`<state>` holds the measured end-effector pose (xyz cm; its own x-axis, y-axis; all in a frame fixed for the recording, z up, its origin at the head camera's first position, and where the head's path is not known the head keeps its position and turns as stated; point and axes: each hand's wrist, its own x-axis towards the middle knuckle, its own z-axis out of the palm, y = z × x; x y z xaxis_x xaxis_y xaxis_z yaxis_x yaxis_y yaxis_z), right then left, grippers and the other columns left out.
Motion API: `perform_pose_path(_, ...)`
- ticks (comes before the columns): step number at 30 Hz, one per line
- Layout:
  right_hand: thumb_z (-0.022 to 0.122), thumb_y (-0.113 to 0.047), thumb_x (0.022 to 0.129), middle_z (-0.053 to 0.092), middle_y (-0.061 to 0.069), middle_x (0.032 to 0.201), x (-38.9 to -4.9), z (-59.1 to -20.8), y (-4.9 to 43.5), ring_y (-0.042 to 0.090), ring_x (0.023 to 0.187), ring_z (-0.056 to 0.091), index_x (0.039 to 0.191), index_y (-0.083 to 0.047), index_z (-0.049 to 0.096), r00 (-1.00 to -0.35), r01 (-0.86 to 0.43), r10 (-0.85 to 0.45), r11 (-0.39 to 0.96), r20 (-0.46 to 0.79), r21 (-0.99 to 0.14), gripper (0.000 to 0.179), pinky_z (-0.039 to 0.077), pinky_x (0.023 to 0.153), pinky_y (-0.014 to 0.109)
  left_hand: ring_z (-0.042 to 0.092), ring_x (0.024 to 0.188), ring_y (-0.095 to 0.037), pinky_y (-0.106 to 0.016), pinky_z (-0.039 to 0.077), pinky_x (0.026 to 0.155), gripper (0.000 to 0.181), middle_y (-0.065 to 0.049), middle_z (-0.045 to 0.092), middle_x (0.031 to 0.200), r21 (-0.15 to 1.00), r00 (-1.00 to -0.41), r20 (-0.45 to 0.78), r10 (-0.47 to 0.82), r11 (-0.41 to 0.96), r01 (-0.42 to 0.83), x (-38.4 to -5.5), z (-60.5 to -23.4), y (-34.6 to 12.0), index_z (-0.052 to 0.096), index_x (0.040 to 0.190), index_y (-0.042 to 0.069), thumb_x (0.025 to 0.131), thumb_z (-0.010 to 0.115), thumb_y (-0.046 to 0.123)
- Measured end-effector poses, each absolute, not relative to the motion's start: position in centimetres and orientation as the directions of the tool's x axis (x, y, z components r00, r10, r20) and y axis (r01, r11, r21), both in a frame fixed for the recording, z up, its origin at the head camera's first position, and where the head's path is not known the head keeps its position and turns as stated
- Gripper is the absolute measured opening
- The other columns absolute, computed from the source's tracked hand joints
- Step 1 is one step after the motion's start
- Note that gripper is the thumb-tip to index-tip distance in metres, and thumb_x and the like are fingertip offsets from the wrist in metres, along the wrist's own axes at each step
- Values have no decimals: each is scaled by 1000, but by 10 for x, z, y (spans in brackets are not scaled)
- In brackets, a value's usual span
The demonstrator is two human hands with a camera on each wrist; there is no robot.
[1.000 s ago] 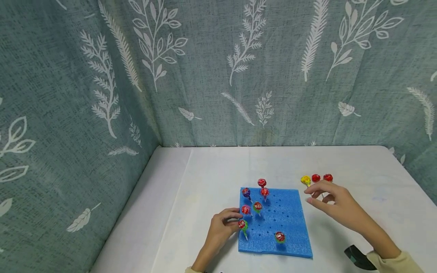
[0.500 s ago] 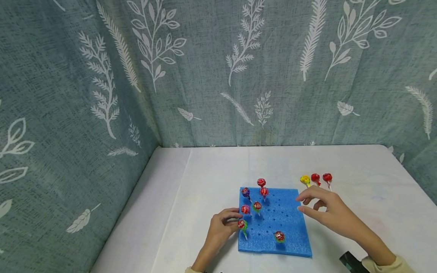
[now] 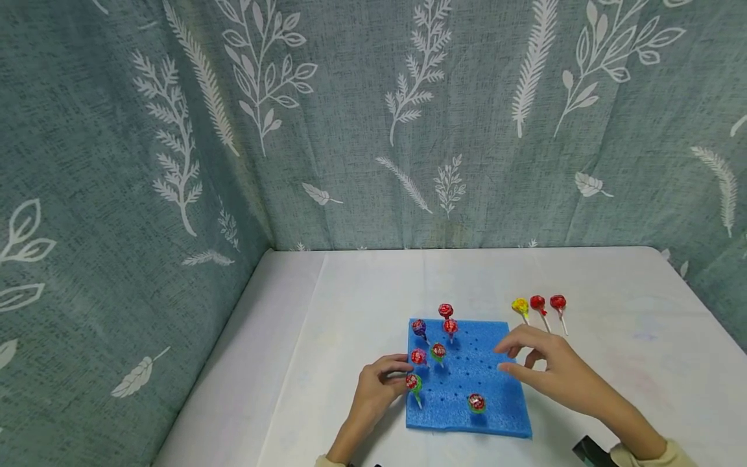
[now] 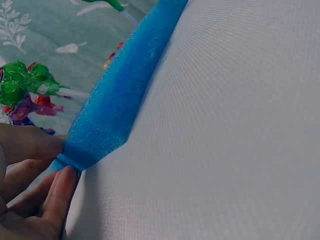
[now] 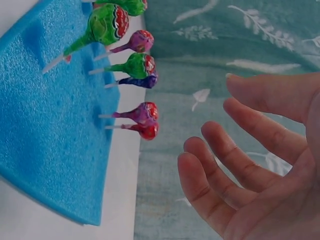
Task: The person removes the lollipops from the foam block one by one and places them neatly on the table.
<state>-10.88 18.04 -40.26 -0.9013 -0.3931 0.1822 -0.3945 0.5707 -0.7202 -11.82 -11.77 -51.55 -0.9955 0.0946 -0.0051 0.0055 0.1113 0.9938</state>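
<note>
A blue foam board (image 3: 496, 389) with rows of small holes lies on the white table. Several wrapped lollipops stand in it by their sticks, most along its left side, among them a green and red lollipop (image 3: 414, 383). One more lollipop (image 3: 476, 403) stands near the front edge. My left hand (image 3: 373, 392) grips the board's left edge; the left wrist view has its thumb and fingers pinching the blue foam (image 4: 115, 95). Over the board's right edge hovers my right hand (image 3: 551, 366), fingers loosely bent and nothing between them, as the right wrist view confirms.
Behind the right hand, a yellow lollipop (image 3: 520, 307) and two red lollipops, one of them the rightmost lollipop (image 3: 557, 303), lie side by side on the table (image 3: 350, 292). A green leaf-patterned curtain (image 3: 362, 130) hangs behind and on the left.
My right hand has moved left and slightly toward me, from beside the loose lollipops to the board's right edge. My left hand stays at the board's left edge.
</note>
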Motion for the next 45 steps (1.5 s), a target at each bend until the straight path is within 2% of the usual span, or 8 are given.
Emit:
perform_pose_path(4, 72, -24, 84, 60, -9, 94, -108, -405, 178, 13, 86, 58, 100, -21, 65, -889, -415, -419, 562, 186, -716, 17, 53, 66, 23, 64, 99, -25, -22, 54, 78, 27, -16, 60, 121, 994, -995, -7, 96, 113, 4, -119, -513, -117, 72, 97, -1, 73, 68, -12)
perform_pose_path(9, 69, -26, 86, 60, -9, 95, -106, -407, 172, 6, 87, 55, 102, -20, 66, -874, -419, -459, 548, 159, -723, 18, 53, 66, 23, 64, 98, -31, -24, 54, 77, 25, -23, 58, 120, 995, -994, -4, 106, 100, 7, -113, -498, -118, 69, 97, -8, 73, 67, -15)
perform_pose_path(12, 70, -29, 85, 60, -8, 96, -104, -409, 170, 7, 87, 55, 103, -19, 65, -868, -412, -477, 533, 139, -739, 20, 53, 66, 23, 64, 98, -33, -24, 54, 78, 25, -26, 57, 120, 996, -994, 5, 114, 90, 15, -111, -494, -118, 68, 97, -10, 72, 66, -16)
perform_pose_path(17, 73, -26, 83, 60, -8, 96, -101, -416, 166, 15, 86, 57, 102, -21, 64, -851, -416, -507, 497, 134, -761, 22, 54, 65, 25, 64, 97, -29, -24, 54, 78, 26, -22, 58, 120, 996, -994, 21, 107, 88, 30, -116, -510, -118, 70, 96, -6, 72, 68, -15)
perform_pose_path(25, 75, -26, 80, 60, 6, 101, -98, -427, 159, 23, 87, 58, 104, -13, 64, -834, -350, -551, 475, 37, -807, 30, 55, 66, 25, 65, 96, -25, -25, 54, 79, 25, -17, 60, 120, 994, -995, 24, 96, 107, 34, -117, -518, -119, 72, 95, -1, 72, 69, -11)
perform_pose_path(34, 75, -18, 80, 59, 2, 99, -96, -440, 148, 9, 83, 58, 103, -10, 64, -808, -317, -589, 420, 11, -850, 26, 55, 66, 25, 65, 97, -25, -24, 54, 77, 24, -16, 59, 121, 994, -995, 5, 101, 111, 16, -118, -516, -117, 72, 96, 0, 74, 68, -10)
perform_pose_path(39, 75, -17, 80, 61, 6, 100, -95, -446, 147, 9, 84, 58, 103, -9, 63, -808, -327, -587, 386, 44, -862, 27, 55, 67, 25, 65, 97, -26, -24, 55, 76, 24, -17, 59, 120, 994, -994, -1, 111, 108, 11, -120, -519, -117, 71, 96, -3, 74, 67, -11)
perform_pose_path(45, 78, -10, 77, 59, 3, 95, -96, -450, 146, 11, 82, 60, 95, -10, 60, -821, -311, -568, 367, 53, -877, 25, 55, 69, 24, 64, 100, -27, -23, 55, 75, 23, -18, 59, 119, 994, -994, 10, 110, 105, 22, -120, -518, -119, 71, 96, -4, 74, 67, -12)
